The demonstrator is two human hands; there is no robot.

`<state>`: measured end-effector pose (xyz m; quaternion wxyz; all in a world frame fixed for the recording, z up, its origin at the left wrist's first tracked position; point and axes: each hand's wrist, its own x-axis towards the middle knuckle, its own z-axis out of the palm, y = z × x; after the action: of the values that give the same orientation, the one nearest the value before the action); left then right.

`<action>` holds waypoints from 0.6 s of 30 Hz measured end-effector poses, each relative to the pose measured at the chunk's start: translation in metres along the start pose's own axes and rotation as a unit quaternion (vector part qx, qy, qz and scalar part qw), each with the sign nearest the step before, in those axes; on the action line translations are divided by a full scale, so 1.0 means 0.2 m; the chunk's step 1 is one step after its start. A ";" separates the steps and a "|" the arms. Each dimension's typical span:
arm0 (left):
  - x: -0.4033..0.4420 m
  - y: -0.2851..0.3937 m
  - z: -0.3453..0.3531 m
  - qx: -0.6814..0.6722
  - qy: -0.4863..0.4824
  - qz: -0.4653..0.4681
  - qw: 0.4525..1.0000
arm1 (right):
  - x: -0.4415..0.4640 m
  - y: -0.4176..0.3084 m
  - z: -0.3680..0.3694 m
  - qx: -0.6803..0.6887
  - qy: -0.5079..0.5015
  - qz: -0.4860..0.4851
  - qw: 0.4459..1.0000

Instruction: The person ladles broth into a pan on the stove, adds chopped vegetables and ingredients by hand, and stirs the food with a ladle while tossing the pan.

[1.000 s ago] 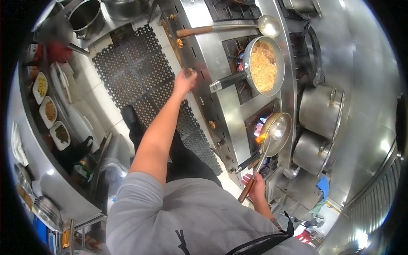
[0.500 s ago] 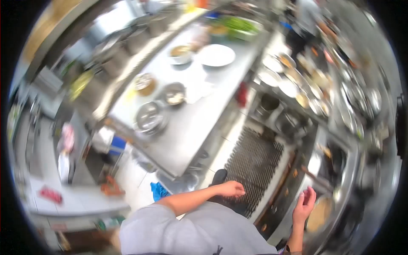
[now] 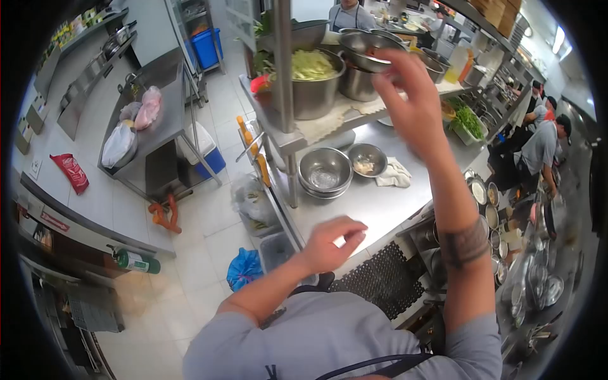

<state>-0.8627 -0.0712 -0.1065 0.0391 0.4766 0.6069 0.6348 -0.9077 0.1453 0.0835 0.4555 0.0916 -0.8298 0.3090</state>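
Note:
My right hand (image 3: 415, 95) is raised at the upper shelf, its thumb and fingers apart. It overlaps the right rim of a metal bowl (image 3: 361, 43) that sits on a steel pot (image 3: 360, 83); I cannot tell whether it touches the rim. My left hand (image 3: 330, 244) hangs before the counter's near end, empty, with loosely curved fingers and a gap inside the thumb. Beyond it on the counter are stacked steel bowls (image 3: 324, 171), a smaller bowl with pale pieces (image 3: 367, 161) and a white cloth (image 3: 394, 173).
A large pot (image 3: 315, 95) of chopped greens stands on the shelf, beside a metal post (image 3: 283, 76). A blue plastic bag (image 3: 244, 268) and plastic bins (image 3: 277, 250) lie low at the left. Black matting (image 3: 380, 278) covers the floor. Co-workers (image 3: 538, 149) stand at the right.
My view has swung to the right and up, bringing the shelf into sight. My right hand has risen from low at the right to the shelf; my left hand is higher too.

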 end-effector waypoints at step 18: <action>0.42 0.16 -0.35 -0.110 0.058 -0.010 0.992 | 0.18 -0.05 -0.12 -0.141 -0.027 -0.090 0.986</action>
<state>-0.9366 -0.0784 -0.0205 0.0625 0.4259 0.5394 0.7237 -0.9071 0.1563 0.1274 0.4677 0.1093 -0.8652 0.1439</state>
